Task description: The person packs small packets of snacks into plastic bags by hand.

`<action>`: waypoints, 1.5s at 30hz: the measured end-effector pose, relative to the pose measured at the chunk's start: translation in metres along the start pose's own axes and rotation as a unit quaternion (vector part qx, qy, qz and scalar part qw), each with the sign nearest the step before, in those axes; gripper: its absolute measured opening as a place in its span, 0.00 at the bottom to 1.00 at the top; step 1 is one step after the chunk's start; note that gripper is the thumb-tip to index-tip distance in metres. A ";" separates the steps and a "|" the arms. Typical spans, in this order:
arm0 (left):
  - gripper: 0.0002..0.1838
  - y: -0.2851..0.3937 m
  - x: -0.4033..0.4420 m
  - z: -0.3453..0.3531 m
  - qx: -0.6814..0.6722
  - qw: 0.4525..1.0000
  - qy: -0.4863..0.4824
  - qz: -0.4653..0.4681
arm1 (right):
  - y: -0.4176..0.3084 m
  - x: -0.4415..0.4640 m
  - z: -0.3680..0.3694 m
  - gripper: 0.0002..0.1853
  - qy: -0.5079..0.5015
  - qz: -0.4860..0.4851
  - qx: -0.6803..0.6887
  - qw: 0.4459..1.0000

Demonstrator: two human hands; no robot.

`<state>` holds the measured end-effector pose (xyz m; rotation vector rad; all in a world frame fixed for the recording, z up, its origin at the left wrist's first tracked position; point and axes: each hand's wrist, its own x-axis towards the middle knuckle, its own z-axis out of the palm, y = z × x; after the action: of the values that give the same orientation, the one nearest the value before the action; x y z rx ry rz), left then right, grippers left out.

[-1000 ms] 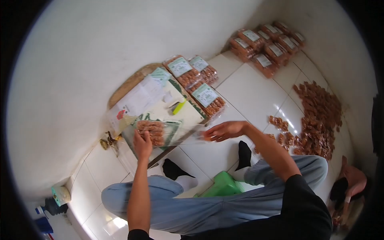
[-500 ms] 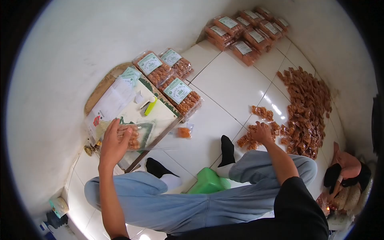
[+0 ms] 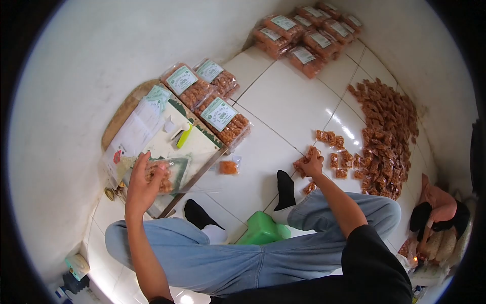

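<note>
On the low board at left, my left hand (image 3: 142, 186) is closed on the near end of a clear plastic bag (image 3: 174, 175) with some orange-brown snack packets inside. A green-and-white label shows by the bag. Out on the tiles, the fingers of my right hand (image 3: 313, 165) are curled round a few small snack packets (image 3: 299, 166); how many is hidden. Just beyond that hand lie more loose packets (image 3: 346, 159). A yellow-green stapler (image 3: 184, 136) rests on the board.
Filled, labelled bags (image 3: 223, 116) lie against the board's far edge. More are stacked by the back wall (image 3: 304, 38). A large heap of small packets (image 3: 387, 142) spreads at right. One orange packet (image 3: 229, 166) lies near the board. A green stool (image 3: 260, 229) sits between my legs. Another person (image 3: 436, 207) is at far right.
My right hand has moved left and slightly toward the back, drawing several packets away from the loose group. My left hand has stayed on the bag. The view has shifted slightly.
</note>
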<state>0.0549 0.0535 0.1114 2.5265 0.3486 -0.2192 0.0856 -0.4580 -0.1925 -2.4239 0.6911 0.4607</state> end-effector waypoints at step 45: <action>0.36 -0.008 -0.009 -0.024 -0.027 0.998 0.065 -0.002 | 0.012 0.029 -0.046 0.27 -0.091 -0.027 0.029 0.995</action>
<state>0.0460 0.0715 0.1295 2.4920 0.4045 -0.0465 0.1102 -0.5051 -0.1753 -2.3043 0.5508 0.6219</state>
